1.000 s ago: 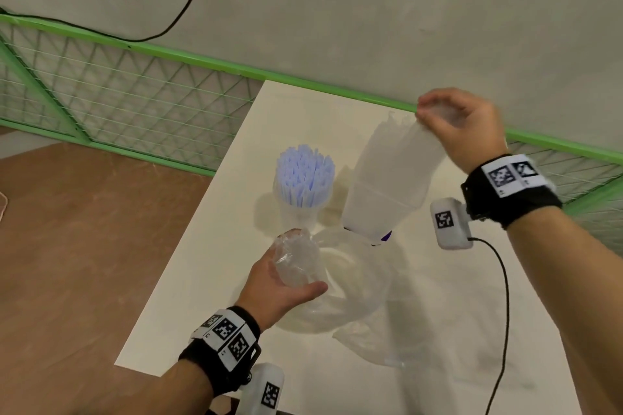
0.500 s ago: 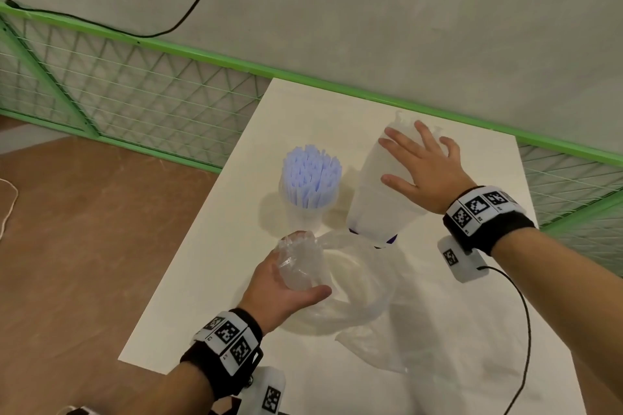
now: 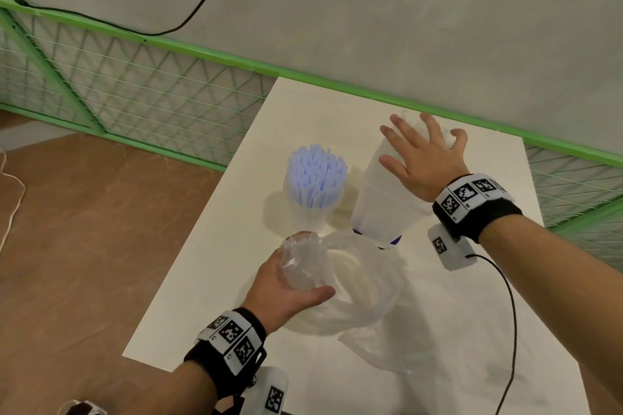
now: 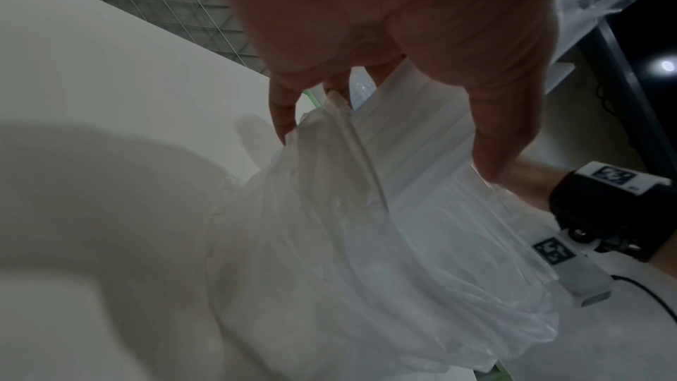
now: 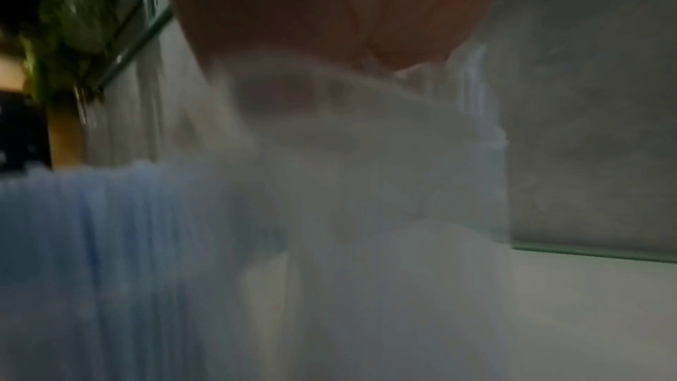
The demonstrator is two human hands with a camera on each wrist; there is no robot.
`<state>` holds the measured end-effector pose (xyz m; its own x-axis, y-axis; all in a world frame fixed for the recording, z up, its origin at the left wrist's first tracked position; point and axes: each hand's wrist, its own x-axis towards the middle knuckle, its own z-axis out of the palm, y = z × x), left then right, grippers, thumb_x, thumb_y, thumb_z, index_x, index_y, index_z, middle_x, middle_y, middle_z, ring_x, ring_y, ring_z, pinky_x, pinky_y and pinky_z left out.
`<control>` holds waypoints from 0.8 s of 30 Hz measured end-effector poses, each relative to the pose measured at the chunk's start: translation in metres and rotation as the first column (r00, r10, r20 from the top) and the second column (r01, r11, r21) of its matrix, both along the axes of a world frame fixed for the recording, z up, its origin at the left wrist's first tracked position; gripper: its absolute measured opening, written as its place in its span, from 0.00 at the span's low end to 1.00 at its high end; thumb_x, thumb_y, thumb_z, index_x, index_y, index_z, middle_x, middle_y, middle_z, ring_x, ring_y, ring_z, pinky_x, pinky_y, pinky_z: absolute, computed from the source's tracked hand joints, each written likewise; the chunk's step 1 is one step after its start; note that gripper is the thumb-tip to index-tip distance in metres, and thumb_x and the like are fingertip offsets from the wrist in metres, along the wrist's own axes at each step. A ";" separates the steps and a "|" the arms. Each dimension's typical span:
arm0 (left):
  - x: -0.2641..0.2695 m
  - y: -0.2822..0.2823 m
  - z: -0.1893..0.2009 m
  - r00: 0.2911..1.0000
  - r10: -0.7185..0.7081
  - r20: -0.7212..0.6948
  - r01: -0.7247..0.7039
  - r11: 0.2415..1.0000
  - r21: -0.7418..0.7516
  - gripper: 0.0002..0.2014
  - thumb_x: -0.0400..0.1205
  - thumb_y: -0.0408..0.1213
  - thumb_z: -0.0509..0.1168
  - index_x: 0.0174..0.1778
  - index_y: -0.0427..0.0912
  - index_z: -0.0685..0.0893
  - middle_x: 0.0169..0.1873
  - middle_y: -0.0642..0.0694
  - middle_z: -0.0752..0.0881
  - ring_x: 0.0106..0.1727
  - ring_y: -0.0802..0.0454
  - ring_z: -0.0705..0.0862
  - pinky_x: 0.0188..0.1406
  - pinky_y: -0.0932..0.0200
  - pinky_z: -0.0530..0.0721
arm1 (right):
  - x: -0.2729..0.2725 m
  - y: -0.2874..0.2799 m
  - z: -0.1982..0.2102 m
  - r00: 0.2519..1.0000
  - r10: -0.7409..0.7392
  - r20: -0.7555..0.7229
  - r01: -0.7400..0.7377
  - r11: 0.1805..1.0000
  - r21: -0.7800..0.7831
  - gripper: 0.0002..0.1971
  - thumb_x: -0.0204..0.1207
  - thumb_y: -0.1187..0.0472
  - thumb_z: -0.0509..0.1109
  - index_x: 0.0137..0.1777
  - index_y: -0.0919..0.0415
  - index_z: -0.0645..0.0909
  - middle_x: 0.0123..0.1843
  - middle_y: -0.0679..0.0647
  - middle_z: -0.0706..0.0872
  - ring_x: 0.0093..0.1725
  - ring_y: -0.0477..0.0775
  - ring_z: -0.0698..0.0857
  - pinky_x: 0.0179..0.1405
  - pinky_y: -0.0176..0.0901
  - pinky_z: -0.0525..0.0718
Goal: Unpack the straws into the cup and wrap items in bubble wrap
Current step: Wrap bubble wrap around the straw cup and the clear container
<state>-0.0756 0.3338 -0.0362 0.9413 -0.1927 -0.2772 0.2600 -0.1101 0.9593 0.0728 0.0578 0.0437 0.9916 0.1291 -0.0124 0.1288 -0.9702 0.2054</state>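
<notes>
A clear cup (image 3: 308,212) packed with pale blue straws (image 3: 317,175) stands on the white table (image 3: 209,296). Right of it stands a tall, tapered white translucent package (image 3: 381,209) with a purple patch at its base. My right hand (image 3: 421,152) lies on the package's upper side, fingers straight and spread. In the blurred right wrist view the package (image 5: 366,213) fills the middle and the straws (image 5: 91,242) show at the left. My left hand (image 3: 303,276) grips the bunched rim of a clear plastic bag (image 3: 364,307) lying on the table; its fingers (image 4: 282,115) pinch the bag (image 4: 366,242).
A green mesh fence (image 3: 151,101) runs along the table's far and left sides, with a grey wall behind. Brown floor (image 3: 84,246) lies beyond the table's left edge. The black cable (image 3: 510,310) of the right wrist camera trails over the table at the right.
My right hand has let go of the package's top, which it pinched a second ago, and now lies spread on its side. My left hand keeps its grip on the bag.
</notes>
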 end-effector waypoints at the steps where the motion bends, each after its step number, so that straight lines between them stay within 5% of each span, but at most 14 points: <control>1: 0.000 0.000 -0.001 1.000 0.001 0.000 -0.001 1.000 0.001 0.37 0.64 0.32 0.85 0.66 0.61 0.81 0.60 0.65 0.85 0.65 0.65 0.82 0.67 0.62 0.80 | -0.004 0.005 0.008 0.999 0.014 0.047 -0.016 0.999 0.048 0.29 0.84 0.36 0.40 0.83 0.41 0.54 0.87 0.40 0.52 0.85 0.59 0.51 0.71 0.72 0.56; 3: 0.000 0.001 -0.001 1.000 0.001 -0.004 -0.001 1.000 0.008 0.37 0.63 0.34 0.86 0.66 0.62 0.81 0.61 0.65 0.85 0.66 0.63 0.82 0.70 0.57 0.80 | -0.017 0.018 0.024 0.975 0.118 0.187 -0.157 0.964 0.214 0.24 0.85 0.43 0.48 0.80 0.46 0.65 0.84 0.44 0.62 0.83 0.56 0.60 0.69 0.67 0.61; 6: 0.001 0.001 -0.003 1.000 -0.008 0.000 0.008 1.000 0.027 0.38 0.61 0.41 0.86 0.67 0.61 0.81 0.63 0.62 0.85 0.69 0.58 0.81 0.73 0.50 0.79 | -0.050 0.047 0.036 0.890 0.403 0.211 -0.449 0.700 0.556 0.24 0.77 0.62 0.64 0.74 0.54 0.75 0.73 0.50 0.80 0.71 0.50 0.78 0.68 0.53 0.73; 8: 0.002 -0.001 -0.003 1.000 -0.003 0.002 0.003 1.000 0.013 0.38 0.59 0.43 0.86 0.66 0.60 0.82 0.64 0.59 0.85 0.68 0.56 0.82 0.73 0.48 0.79 | -0.080 0.066 0.034 0.842 0.539 0.026 -0.396 0.585 0.707 0.28 0.74 0.65 0.70 0.76 0.56 0.74 0.73 0.50 0.80 0.71 0.45 0.77 0.72 0.35 0.69; 11: 0.002 -0.005 0.001 1.000 0.008 0.029 -0.009 1.000 0.019 0.37 0.55 0.49 0.85 0.62 0.60 0.82 0.56 0.62 0.88 0.61 0.64 0.85 0.64 0.60 0.83 | -0.108 0.084 0.018 0.766 0.598 -0.236 -0.240 0.606 0.758 0.38 0.72 0.60 0.76 0.82 0.52 0.65 0.79 0.44 0.72 0.76 0.38 0.69 0.72 0.21 0.61; 14: 0.002 -0.008 0.006 0.999 -0.007 0.044 0.006 1.000 0.024 0.34 0.55 0.50 0.82 0.58 0.63 0.81 0.52 0.67 0.88 0.55 0.69 0.86 0.52 0.70 0.82 | -0.114 0.088 0.002 0.809 0.557 -0.189 -0.194 0.556 0.809 0.36 0.72 0.59 0.78 0.80 0.52 0.69 0.75 0.44 0.78 0.73 0.37 0.73 0.69 0.21 0.65; 19: 0.003 -0.006 0.006 0.998 -0.017 0.062 0.014 0.999 0.043 0.32 0.61 0.42 0.83 0.60 0.62 0.83 0.56 0.62 0.88 0.61 0.63 0.85 0.61 0.62 0.81 | -0.119 0.085 -0.011 0.899 0.434 -0.053 -0.167 0.452 0.876 0.25 0.72 0.60 0.79 0.70 0.55 0.81 0.56 0.42 0.87 0.57 0.39 0.82 0.62 0.31 0.76; 24: 0.005 -0.005 0.001 0.998 -0.018 0.066 0.013 0.998 0.067 0.32 0.60 0.45 0.83 0.62 0.59 0.83 0.57 0.59 0.88 0.61 0.60 0.85 0.62 0.59 0.82 | -0.133 0.086 -0.027 0.950 0.312 -0.013 -0.108 0.369 0.923 0.15 0.75 0.63 0.76 0.61 0.54 0.86 0.53 0.42 0.89 0.54 0.42 0.86 0.58 0.34 0.80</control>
